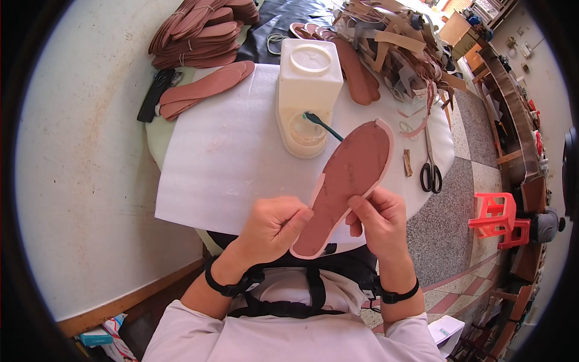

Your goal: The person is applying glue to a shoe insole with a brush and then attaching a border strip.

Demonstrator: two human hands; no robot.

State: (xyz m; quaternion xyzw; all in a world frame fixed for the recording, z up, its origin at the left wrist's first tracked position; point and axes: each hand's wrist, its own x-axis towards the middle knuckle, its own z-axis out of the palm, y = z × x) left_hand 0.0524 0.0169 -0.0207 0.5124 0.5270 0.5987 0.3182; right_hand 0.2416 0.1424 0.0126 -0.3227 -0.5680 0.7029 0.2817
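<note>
Insole (344, 187), reddish brown with a pale rim, tilts in the hands just right of the frame's centre. The right hand (383, 222) pinches its right edge, thumb on top, fingers beneath. The left hand (274, 228), fingers curled, sets its thumb tip at the left edge; whether it grips there I cannot tell. Above, a whitish container (309, 93) has a dark green stick (325, 127) in its opening. Scissors (430, 161) lie at right; stacked insoles (199, 36) fill the upper left.

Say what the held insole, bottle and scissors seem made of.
Insole: possibly leather or fibreboard, matte reddish-brown with a paler edge. Bottle: probably plastic, smooth and milky with moulded corners. Scissors: likely metal blades, grey and slightly shiny; black handles, probably plastic.
</note>
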